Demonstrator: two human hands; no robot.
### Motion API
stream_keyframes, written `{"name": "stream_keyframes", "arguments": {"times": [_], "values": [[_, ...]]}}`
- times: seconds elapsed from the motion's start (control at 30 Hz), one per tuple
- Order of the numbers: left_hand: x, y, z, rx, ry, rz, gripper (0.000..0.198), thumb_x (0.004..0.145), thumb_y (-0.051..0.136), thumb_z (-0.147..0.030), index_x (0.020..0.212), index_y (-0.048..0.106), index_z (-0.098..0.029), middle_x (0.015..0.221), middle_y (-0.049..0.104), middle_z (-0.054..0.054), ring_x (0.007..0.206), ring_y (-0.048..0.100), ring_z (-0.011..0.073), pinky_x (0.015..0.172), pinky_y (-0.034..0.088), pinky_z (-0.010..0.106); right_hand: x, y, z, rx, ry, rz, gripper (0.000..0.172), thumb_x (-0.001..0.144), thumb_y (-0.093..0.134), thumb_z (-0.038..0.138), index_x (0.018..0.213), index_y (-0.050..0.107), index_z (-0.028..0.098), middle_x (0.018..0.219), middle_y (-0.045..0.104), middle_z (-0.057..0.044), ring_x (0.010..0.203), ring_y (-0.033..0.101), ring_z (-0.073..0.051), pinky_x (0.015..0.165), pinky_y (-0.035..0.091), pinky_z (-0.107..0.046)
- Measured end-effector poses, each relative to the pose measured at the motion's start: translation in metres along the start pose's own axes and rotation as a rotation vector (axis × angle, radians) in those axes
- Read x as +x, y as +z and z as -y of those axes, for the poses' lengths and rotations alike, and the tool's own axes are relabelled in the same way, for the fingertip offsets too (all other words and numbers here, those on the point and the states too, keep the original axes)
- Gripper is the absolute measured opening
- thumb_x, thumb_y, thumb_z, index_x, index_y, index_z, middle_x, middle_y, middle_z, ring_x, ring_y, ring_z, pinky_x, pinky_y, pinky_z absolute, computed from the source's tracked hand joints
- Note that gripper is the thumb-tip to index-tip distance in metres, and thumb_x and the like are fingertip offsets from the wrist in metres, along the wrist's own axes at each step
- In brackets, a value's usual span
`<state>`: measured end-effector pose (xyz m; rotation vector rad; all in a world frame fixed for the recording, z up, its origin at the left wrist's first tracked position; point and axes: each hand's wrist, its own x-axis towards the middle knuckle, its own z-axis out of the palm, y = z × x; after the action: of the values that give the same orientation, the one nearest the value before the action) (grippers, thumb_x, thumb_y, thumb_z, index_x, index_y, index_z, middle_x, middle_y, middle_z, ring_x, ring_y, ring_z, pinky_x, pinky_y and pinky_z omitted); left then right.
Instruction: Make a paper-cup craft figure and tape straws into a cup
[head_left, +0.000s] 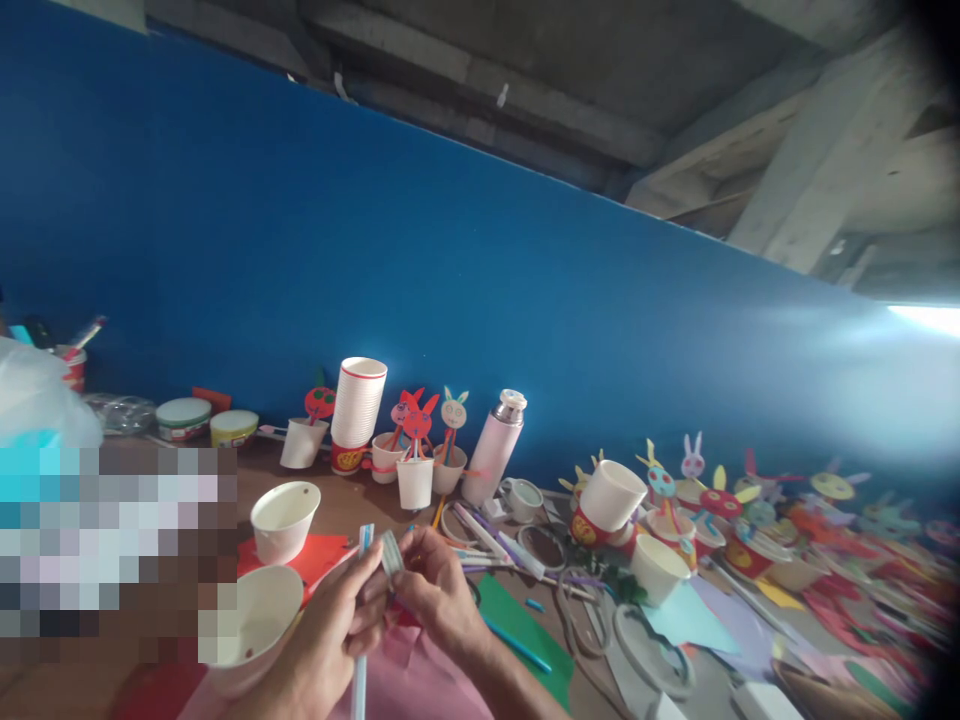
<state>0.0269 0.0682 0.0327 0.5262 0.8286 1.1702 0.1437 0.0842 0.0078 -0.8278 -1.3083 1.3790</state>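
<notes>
My left hand (330,610) is closed around a long pale blue straw-like strip (360,690), which stands upright and pokes out above and below the fingers. Beside it, my right hand (442,595) pinches a short pale grey-green strip (391,556) that looks like a piece of tape, its upper end leaning near my left thumb. The fingers of both hands almost touch, and the lower part of the short strip is hidden. A white paper cup (283,520) with a small hole near its rim is left of my hands. Another white cup (259,610) is nearer, partly behind my left forearm.
Behind my hands are a cup stack (360,400), a pink thermos (495,445) and paper-animal cups (416,480). On the right lie green paper (517,630), a grey tape ring (652,650), pens and many finished animal cups (757,550). A blue wall (450,260) stands behind.
</notes>
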Motion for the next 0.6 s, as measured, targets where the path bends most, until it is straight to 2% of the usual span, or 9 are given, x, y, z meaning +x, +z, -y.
{"name": "stream_keyframes", "arguments": {"times": [0.1,0.23,0.37,0.5,0.6], "values": [[0.0,0.002,-0.001,-0.046,-0.059,0.004,0.043,0.057,0.074,-0.045,0.057,0.041,-0.018,0.042,0.031,-0.013,0.032,0.014,-0.0018,0.031,0.011,0.012,0.001,-0.005,-0.002,-0.023,0.016,0.011,0.025,0.066,0.063,0.027,0.082,0.048,0.017,0.065,0.05,0.004,0.044,0.046,-0.007,0.042,0.041,-0.019],[-0.007,0.006,-0.002,0.018,-0.028,-0.036,0.047,0.055,0.073,-0.052,0.057,0.041,-0.019,0.042,0.028,-0.013,0.033,0.016,-0.0012,0.031,0.013,0.011,0.0,-0.003,0.0,0.018,0.01,0.002,0.02,0.064,0.059,0.022,0.08,0.048,0.016,0.06,0.051,0.004,0.041,0.043,-0.007,0.042,0.04,-0.02],[-0.01,0.008,0.0,0.09,0.001,-0.058,0.047,0.051,0.075,-0.054,0.064,0.046,-0.019,0.043,0.028,-0.014,0.032,0.018,-0.0011,0.031,0.014,0.011,-0.001,0.003,0.006,0.049,-0.035,-0.038,0.015,0.064,0.057,0.021,0.076,0.049,0.016,0.062,0.051,0.004,0.047,0.044,-0.008,0.045,0.039,-0.019],[-0.007,0.005,0.007,0.131,0.012,-0.068,0.048,0.052,0.072,-0.057,0.067,0.047,-0.018,0.044,0.033,-0.013,0.032,0.021,-0.0011,0.032,0.015,0.011,-0.002,0.009,0.012,-0.006,-0.06,-0.095,0.008,0.062,0.053,0.017,0.068,0.047,0.016,0.059,0.048,0.004,0.052,0.044,-0.009,0.051,0.038,-0.019],[-0.006,0.004,0.008,0.101,0.008,-0.064,0.046,0.054,0.074,-0.053,0.067,0.047,-0.018,0.045,0.033,-0.013,0.032,0.023,-0.0008,0.032,0.015,0.011,-0.003,0.009,0.014,-0.064,-0.052,-0.12,0.009,0.06,0.052,0.016,0.066,0.047,0.016,0.058,0.046,0.004,0.052,0.043,-0.009,0.05,0.036,-0.019]]}}
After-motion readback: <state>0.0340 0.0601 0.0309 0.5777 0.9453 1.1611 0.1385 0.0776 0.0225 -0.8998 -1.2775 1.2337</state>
